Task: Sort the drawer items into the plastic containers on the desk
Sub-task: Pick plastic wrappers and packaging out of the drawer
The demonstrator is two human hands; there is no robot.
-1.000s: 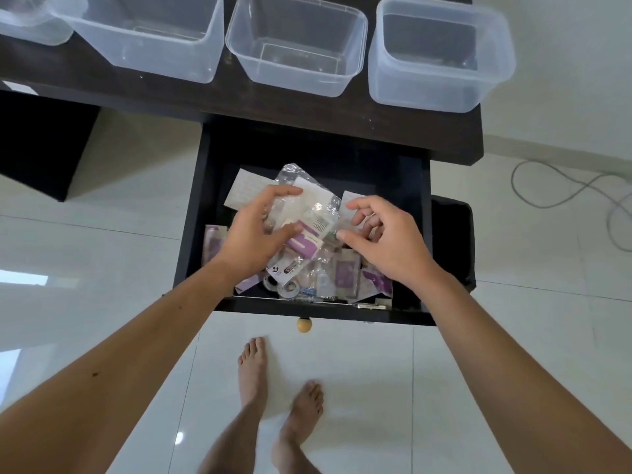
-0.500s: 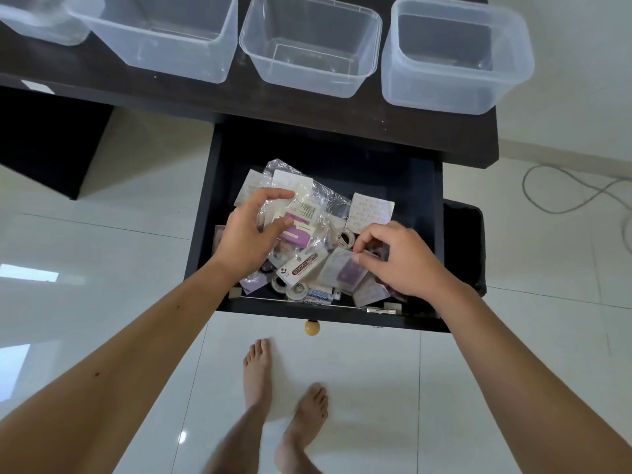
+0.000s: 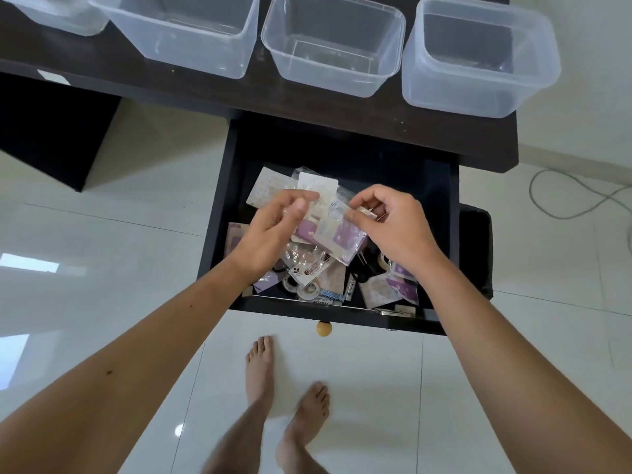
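Plastic packets (image 3: 328, 230) are lifted just above the open drawer (image 3: 219, 213), pinched by the left hand (image 3: 273, 230) and right hand (image 3: 386, 227) at opposite edges. They look light, limp and slick; grip the flat card inside. Tubs (image 3: 333, 46) on the surface (image 3: 260, 97) sit unfilled

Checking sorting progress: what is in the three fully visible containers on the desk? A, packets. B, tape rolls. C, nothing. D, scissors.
C: the containers show only bare clear bottoms, while the packets are over the drawer in both hands.
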